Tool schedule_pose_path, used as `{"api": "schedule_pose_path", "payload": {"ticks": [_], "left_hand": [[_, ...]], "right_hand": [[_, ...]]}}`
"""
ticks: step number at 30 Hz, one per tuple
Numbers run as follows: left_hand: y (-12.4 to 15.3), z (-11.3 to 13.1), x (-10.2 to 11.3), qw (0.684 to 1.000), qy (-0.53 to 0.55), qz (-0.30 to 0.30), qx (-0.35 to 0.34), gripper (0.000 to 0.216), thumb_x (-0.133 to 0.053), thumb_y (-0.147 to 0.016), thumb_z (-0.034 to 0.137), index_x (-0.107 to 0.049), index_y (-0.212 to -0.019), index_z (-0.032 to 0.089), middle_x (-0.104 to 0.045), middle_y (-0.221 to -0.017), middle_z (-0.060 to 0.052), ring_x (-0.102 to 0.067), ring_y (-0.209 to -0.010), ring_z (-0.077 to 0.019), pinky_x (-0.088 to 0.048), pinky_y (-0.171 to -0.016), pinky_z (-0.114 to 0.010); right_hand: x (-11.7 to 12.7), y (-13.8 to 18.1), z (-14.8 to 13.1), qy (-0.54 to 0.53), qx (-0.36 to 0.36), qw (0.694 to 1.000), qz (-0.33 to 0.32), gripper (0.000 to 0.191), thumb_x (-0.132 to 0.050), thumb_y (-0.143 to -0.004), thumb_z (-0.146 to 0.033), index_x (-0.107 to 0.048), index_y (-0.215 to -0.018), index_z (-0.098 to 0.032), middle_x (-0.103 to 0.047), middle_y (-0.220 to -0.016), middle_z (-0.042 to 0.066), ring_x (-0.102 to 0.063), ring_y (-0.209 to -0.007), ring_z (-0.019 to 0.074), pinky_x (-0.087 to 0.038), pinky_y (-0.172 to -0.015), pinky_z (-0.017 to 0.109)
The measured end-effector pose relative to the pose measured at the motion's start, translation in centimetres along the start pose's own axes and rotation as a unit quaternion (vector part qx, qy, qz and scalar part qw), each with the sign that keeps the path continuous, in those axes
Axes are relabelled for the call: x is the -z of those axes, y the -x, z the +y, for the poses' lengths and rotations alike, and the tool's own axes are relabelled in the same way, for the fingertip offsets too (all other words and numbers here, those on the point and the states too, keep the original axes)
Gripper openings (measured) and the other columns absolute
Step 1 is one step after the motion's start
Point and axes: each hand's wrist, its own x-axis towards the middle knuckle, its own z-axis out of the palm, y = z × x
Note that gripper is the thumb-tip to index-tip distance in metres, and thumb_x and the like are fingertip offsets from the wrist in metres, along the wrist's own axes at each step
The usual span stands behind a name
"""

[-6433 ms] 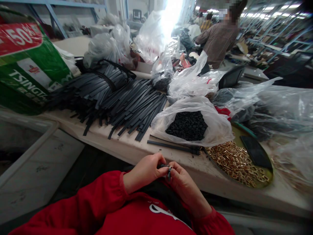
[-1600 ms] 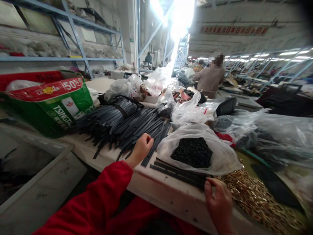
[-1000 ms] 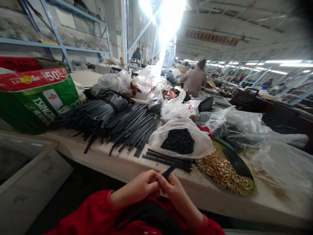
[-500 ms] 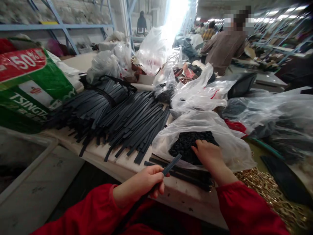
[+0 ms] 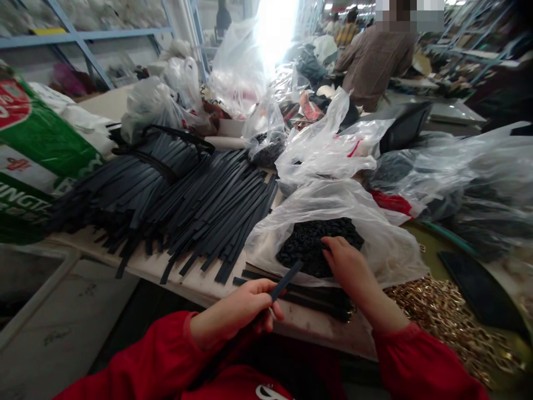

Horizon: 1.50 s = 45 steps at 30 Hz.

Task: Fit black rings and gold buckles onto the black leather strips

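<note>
By the worktop's (image 5: 195,286) bare edge, my left hand (image 5: 237,311) clasps a strip (image 5: 288,279). My right hand (image 5: 353,272), near-closed, touches loops (image 5: 306,241); hold unclear.

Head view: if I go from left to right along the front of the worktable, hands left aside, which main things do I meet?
Green bag → heap of black strips → open plastic bag with small black pieces → gold-coloured pieces.

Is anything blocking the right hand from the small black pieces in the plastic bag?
Nothing visible is: the right hand reaches across the near side of the plastic bag, whose mouth is open, to the small black pieces.
</note>
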Motion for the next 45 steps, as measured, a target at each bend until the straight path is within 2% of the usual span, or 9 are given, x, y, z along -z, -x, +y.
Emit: {"api": "schedule_pose_path", "payload": {"ticks": [3, 6, 9, 13, 16, 20, 26, 38, 45], "left_hand": [[0.8, 0.2, -0.4, 0.999, -0.042, -0.014, -0.027, 0.025, -0.043, -0.073, 0.025, -0.050, -0.095, 0.014, -0.058, -0.069, 0.002, -0.042, -0.040, -0.0039, -0.029, -0.036, -0.015], [1.6, 0.4, -0.6, 0.991, -0.121, -0.013, -0.058, 0.030, -0.039, -0.081, 0.038, -0.051, -0.094, 0.014, -0.051, -0.057, 0.005, -0.037, -0.038, -0.0044, -0.027, -0.036, -0.015], [2.1, 0.0, -0.8, 0.977, -0.189, 0.003, -0.096, 0.032, -0.036, -0.083, 0.040, -0.052, -0.091, 0.015, -0.048, -0.051, 0.006, -0.039, -0.040, -0.0063, -0.029, -0.038, -0.015], [2.4, -1.0, -1.0, 0.951, -0.276, 0.036, -0.133, 0.029, -0.034, -0.083, 0.033, -0.056, -0.090, 0.015, -0.050, -0.054, 0.005, -0.044, -0.043, -0.0089, -0.033, -0.040, -0.017], [2.7, -1.6, -0.8, 0.911, -0.364, 0.080, -0.179, 0.028, -0.034, -0.083, 0.028, -0.060, -0.084, 0.016, -0.054, -0.057, 0.003, -0.049, -0.049, -0.0106, -0.033, -0.045, -0.019], [3.4, -2.4, -0.5, 0.849, -0.462, 0.125, -0.225, 0.026, -0.036, -0.083, 0.022, -0.062, -0.082, 0.017, -0.062, -0.069, -0.002, -0.055, -0.061, -0.0144, -0.034, -0.055, -0.022], [3.1, -3.2, -1.4, 0.852, -0.446, 0.102, -0.254, 0.024, -0.034, -0.086, 0.024, -0.057, -0.083, 0.017, -0.062, -0.074, -0.002, -0.055, -0.065, -0.0147, -0.035, -0.057, -0.022], [1.8, -3.0, -2.1, 0.849, -0.446, 0.118, -0.256, 0.025, -0.036, -0.086, 0.028, -0.055, -0.075, 0.017, -0.056, -0.066, 0.001, -0.050, -0.059, -0.0123, -0.029, -0.052, -0.022], [1.4, -3.1, -2.4, 0.859, -0.434, 0.116, -0.247, 0.029, -0.035, -0.087, 0.031, -0.057, -0.075, 0.016, -0.057, -0.066, 0.000, -0.049, -0.058, -0.0120, -0.029, -0.052, -0.022]], "right_hand": [[0.3, 2.1, -0.5, -0.283, -0.086, 0.954, 0.048, 0.027, -0.051, -0.080, -0.024, -0.058, -0.104, -0.015, -0.062, -0.098, 0.010, -0.058, -0.090, 0.0220, -0.045, -0.081, 0.037], [0.6, 4.8, -2.1, -0.567, -0.226, 0.792, 0.024, 0.031, -0.064, -0.072, -0.033, -0.061, -0.100, -0.020, -0.066, -0.087, 0.003, -0.063, -0.080, 0.0167, -0.050, -0.074, 0.031], [0.8, 7.0, -4.3, -0.725, -0.301, 0.619, 0.022, 0.033, -0.072, -0.064, -0.030, -0.063, -0.094, -0.022, -0.068, -0.080, 0.000, -0.063, -0.066, 0.0087, -0.053, -0.064, 0.020], [0.8, 8.3, -6.7, -0.801, -0.327, 0.502, -0.007, 0.033, -0.074, -0.060, -0.019, -0.065, -0.092, -0.022, -0.068, -0.072, -0.003, -0.061, -0.057, 0.0050, -0.053, -0.057, 0.013], [0.8, 8.7, -7.9, -0.804, -0.325, 0.497, -0.014, 0.029, -0.074, -0.061, -0.019, -0.066, -0.089, -0.020, -0.071, -0.082, 0.000, -0.063, -0.060, 0.0057, -0.054, -0.061, 0.015], [0.4, 9.3, -8.6, -0.776, -0.310, 0.549, -0.010, 0.030, -0.073, -0.063, -0.029, -0.064, -0.090, -0.018, -0.071, -0.087, 0.004, -0.062, -0.059, 0.0067, -0.053, -0.058, 0.017], [-0.5, 10.5, -9.9, -0.746, -0.258, 0.614, 0.003, 0.027, -0.070, -0.067, -0.030, -0.060, -0.090, -0.019, -0.071, -0.088, 0.004, -0.062, -0.061, 0.0076, -0.050, -0.057, 0.018], [-1.4, 10.9, -9.4, -0.788, -0.288, 0.544, -0.001, 0.019, -0.071, -0.064, -0.021, -0.067, -0.083, -0.019, -0.069, -0.093, 0.001, -0.058, -0.066, 0.0060, -0.049, -0.057, 0.014], [-2.2, 11.0, -8.6, -0.829, -0.330, 0.452, 0.000, 0.019, -0.062, -0.068, -0.013, -0.068, -0.085, -0.020, -0.069, -0.093, 0.003, -0.062, -0.088, 0.0119, -0.051, -0.078, 0.021]]}}
